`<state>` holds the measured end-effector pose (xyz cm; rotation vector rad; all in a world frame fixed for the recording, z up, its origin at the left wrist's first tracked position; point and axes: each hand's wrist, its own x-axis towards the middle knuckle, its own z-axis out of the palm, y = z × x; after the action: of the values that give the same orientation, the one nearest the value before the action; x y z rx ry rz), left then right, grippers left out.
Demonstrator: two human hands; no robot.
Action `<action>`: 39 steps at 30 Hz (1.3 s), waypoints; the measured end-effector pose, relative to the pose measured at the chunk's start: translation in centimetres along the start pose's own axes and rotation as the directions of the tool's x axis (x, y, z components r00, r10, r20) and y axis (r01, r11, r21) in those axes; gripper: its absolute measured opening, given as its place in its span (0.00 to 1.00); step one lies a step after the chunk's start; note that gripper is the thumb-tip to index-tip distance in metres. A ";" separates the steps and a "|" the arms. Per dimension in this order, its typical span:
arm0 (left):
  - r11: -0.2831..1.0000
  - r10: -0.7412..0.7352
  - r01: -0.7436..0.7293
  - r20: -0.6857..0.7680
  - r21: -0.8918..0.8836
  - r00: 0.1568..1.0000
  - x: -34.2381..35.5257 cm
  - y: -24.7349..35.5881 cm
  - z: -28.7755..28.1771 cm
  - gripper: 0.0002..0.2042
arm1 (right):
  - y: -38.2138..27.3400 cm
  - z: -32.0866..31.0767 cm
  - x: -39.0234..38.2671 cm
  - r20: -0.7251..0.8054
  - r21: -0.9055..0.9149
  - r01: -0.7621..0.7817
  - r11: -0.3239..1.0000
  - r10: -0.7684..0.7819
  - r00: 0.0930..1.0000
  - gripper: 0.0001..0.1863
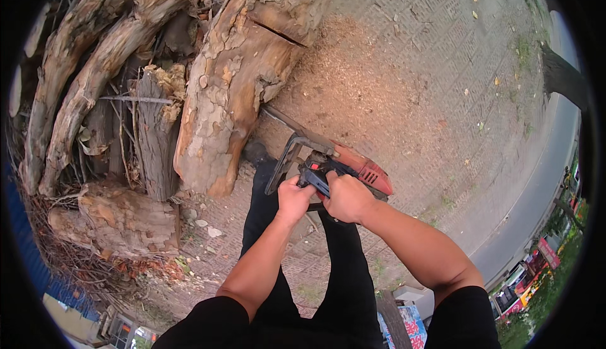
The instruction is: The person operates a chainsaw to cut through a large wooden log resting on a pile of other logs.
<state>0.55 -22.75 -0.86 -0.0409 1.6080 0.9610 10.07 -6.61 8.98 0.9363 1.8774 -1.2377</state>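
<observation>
A red and black chainsaw (363, 166) is in front of my legs, its bar (282, 119) pointing up and left to the side of a thick log (237, 77). Whether the bar touches the log, I cannot tell. My left hand (295, 200) is closed, thumb and fingers on a dark block-like part (315, 178) with a small red patch. Whether this part is loose or belongs to the saw is unclear. Closed beside it, my right hand (347, 199) grips the saw's rear end. Near its far end, the log has a deep narrow cut (276, 31).
Long curved branches (104, 74), an upright stump piece (154, 128) and a short log (129, 219) lie piled at the left. Sawdust (353, 65) covers the paving right of the thick log. A tree trunk (562, 74) and a road (530, 204) are at the far right.
</observation>
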 end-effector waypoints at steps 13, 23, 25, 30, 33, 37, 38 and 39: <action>0.998 0.052 -0.052 0.028 -0.022 0.998 -1.6 0.2 0.7 0.03 | -0.3 -0.4 -1.7 0.023 -0.025 -0.015 1.000 0.016 1.000 0.19; 0.999 -0.036 0.038 0.068 -0.026 0.997 -4.2 0.3 1.6 0.03 | 0.4 0.2 -4.1 0.060 -0.001 -0.048 0.999 0.048 0.997 0.19; 0.999 -0.037 0.039 0.070 -0.030 0.997 -4.1 0.1 1.5 0.03 | 0.1 0.2 -4.3 0.059 -0.005 -0.053 0.999 0.053 0.997 0.19; 0.988 0.063 -0.067 -0.028 -0.142 0.998 1.1 0.5 0.2 0.02 | -1.0 -0.5 0.9 0.003 -0.051 -0.018 0.999 0.018 1.000 0.20; 0.996 0.039 -0.038 0.000 -0.080 0.999 0.4 -0.3 -0.1 0.03 | -0.3 0.5 0.4 0.028 -0.035 -0.015 0.999 0.016 0.999 0.20; 0.996 0.027 -0.022 0.055 -0.089 0.998 -3.0 -0.2 1.1 0.04 | 0.3 0.6 -3.1 -0.005 0.000 -0.016 1.000 0.016 1.000 0.19; 0.996 0.026 -0.021 0.057 -0.091 0.998 -3.2 0.0 1.1 0.04 | 0.2 0.6 -3.2 -0.005 -0.002 -0.019 1.000 0.019 1.000 0.19; 0.996 -0.010 0.016 0.067 -0.091 0.998 -3.3 0.1 0.8 0.04 | 0.1 0.7 -3.1 -0.009 -0.002 -0.012 1.000 0.012 1.000 0.19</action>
<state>2.09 -23.72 1.98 -0.0818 1.5010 1.0151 11.85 -7.84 11.36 0.9527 1.8771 -1.2255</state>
